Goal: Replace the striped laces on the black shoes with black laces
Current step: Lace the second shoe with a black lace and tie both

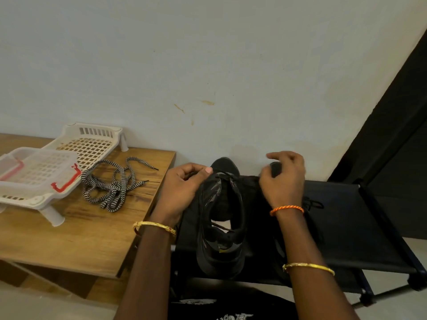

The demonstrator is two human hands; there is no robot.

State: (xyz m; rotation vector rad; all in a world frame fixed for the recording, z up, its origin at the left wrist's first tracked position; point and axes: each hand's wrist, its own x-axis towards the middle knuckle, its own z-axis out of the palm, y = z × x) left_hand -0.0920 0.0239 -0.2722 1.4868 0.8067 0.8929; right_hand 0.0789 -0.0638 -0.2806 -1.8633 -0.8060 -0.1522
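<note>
A black shoe [221, 218] sits on a dark rack [360, 227]. Both hands, left [182, 190] and right [284, 181], pinch its black lace [227, 176]. Left of the shoe, striped laces [113, 184] and white baskets [90, 142] lie on the desk [80, 239].

Both forearms are bare, with no sleeves in view. The left hand [182, 188] has one thin gold bangle [154, 227] at the wrist, and a small dark red part shows at its edge. The right hand [285, 179] has a twisted orange thread [287, 209] tied around the wrist. Lower on the same forearm sits a second thin gold bangle [308, 267]. At the bottom edge there is a black shirt [231, 306] with a white print, which is too much cut off to read.
</note>
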